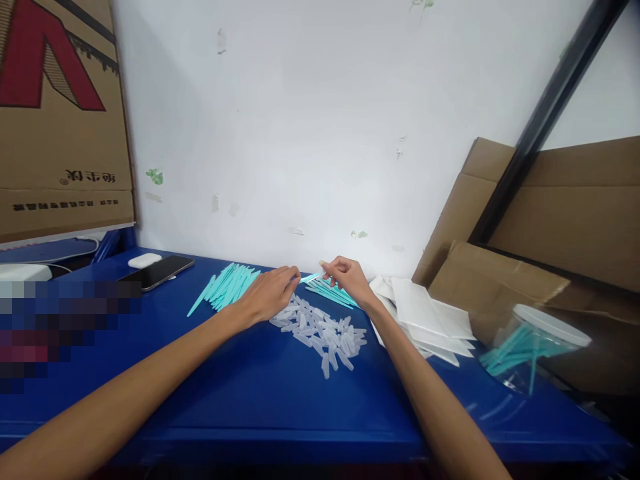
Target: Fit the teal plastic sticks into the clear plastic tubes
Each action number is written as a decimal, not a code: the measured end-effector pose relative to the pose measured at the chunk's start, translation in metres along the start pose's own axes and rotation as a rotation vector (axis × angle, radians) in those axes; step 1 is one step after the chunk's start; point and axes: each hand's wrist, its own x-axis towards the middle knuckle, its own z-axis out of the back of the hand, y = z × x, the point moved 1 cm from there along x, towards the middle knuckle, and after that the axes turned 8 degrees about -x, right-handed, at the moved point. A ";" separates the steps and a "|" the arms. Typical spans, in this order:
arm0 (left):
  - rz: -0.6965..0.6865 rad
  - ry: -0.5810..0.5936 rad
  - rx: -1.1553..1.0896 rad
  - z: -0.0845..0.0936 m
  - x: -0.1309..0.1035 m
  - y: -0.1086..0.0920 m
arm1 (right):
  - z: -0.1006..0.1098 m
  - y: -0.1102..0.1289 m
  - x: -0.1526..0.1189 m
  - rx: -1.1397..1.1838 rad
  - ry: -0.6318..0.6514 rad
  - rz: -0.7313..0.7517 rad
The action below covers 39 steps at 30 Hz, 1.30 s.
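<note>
My left hand is closed, its thumb and fingertips pinching one end of a slim turquoise stick. The stick points to the right, toward my right hand, whose thumb and forefinger are pressed together near the stick's far end. Whatever sits in that right pinch is too small to make out. Below both hands lies a loose heap of translucent, whitish pointed caps. Left of my left hand is a pile of turquoise sticks, partly covered by it. More turquoise sticks lie under my right hand.
White paper sheets or bags lie on the blue table at right, beside a lidded clear jar with turquoise sticks. A phone and a white case lie left. Cardboard leans at right; a large box stands left.
</note>
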 end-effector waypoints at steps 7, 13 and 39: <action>-0.016 -0.061 -0.075 -0.003 -0.001 -0.001 | -0.011 0.002 -0.003 0.118 0.095 -0.056; -0.061 -0.108 -0.082 -0.004 -0.002 0.002 | -0.021 0.004 -0.005 0.205 0.163 -0.081; 0.030 -0.155 -0.374 0.000 -0.001 -0.011 | -0.031 0.008 -0.008 0.148 0.197 -0.002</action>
